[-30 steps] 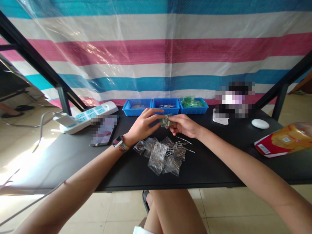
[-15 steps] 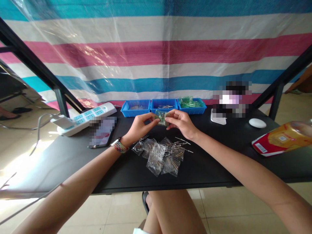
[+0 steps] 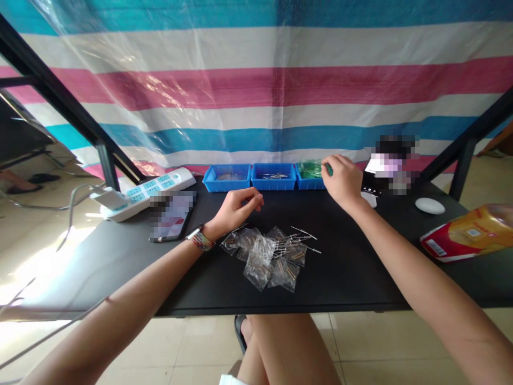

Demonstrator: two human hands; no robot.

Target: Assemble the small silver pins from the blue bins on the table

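Note:
Above the black table, my left hand has its fingers curled together, and nothing shows in them. My right hand is at the right blue bin, fingers bent around a small green plastic bag, mostly hidden by the hand. More green bags fill that bin. In the middle blue bin lie several thin metal rivets. The left blue bin contains clear bags. Nearer me, small clear bags are heaped with loose rivets.
A white power strip with a plugged-in adapter and a phone lie left. On the right are a white oval object, a red and yellow bottle and a blurred device. A striped sheet hangs behind.
Both hands held a small clear bag of green pieces between them. My right hand has moved right to the right bin; my left hand stays near its place, without the bag.

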